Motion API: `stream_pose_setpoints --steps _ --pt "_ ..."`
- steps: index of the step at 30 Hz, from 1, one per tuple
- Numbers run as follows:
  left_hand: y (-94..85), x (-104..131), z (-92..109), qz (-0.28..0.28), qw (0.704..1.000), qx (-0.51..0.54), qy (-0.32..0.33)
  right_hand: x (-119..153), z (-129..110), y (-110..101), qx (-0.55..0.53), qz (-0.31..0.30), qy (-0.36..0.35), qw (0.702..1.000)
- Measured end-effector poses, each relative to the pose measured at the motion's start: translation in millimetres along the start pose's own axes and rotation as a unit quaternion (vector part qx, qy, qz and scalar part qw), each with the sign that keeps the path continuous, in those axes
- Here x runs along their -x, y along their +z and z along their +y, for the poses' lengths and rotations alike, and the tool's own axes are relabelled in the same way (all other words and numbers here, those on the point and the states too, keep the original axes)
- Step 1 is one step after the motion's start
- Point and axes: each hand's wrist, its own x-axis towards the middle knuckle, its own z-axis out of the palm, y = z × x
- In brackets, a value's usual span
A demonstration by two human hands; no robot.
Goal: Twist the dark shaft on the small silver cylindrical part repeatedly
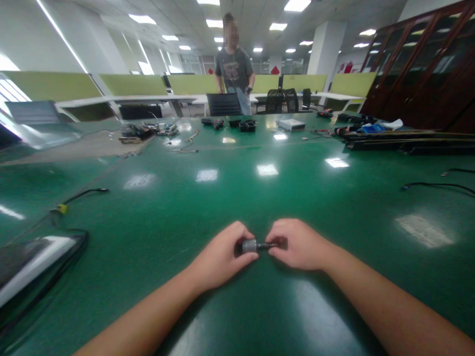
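Between my hands, low over the green tabletop or lying on it, is a small grey cylinder with a narrow dark shaft (250, 245); I cannot make out its exact kind. My left hand (228, 252) curls round the thick grey end, thumb below and fingers above. At the other end, my right hand (295, 244) pinches the thin dark shaft between thumb and fingers. The shaft's tip is partly hidden inside the right hand. The piece lies level, pointing left to right.
The glossy green table (166, 198) stretches far ahead. A flat device with a black cable (40, 262) sits at the left, and thin black cables (438, 185) at the right. Electronics (152, 129) and dark bars (404, 141) lie farther off. A person (234, 69) stands beyond the table.
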Motion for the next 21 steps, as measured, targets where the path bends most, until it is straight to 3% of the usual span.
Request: stream_pose_setpoints --steps 21 --pt "0.6 0 0 -0.003 1.0 0.005 -0.002 5 15 -11 -0.022 -0.017 0.032 0.999"
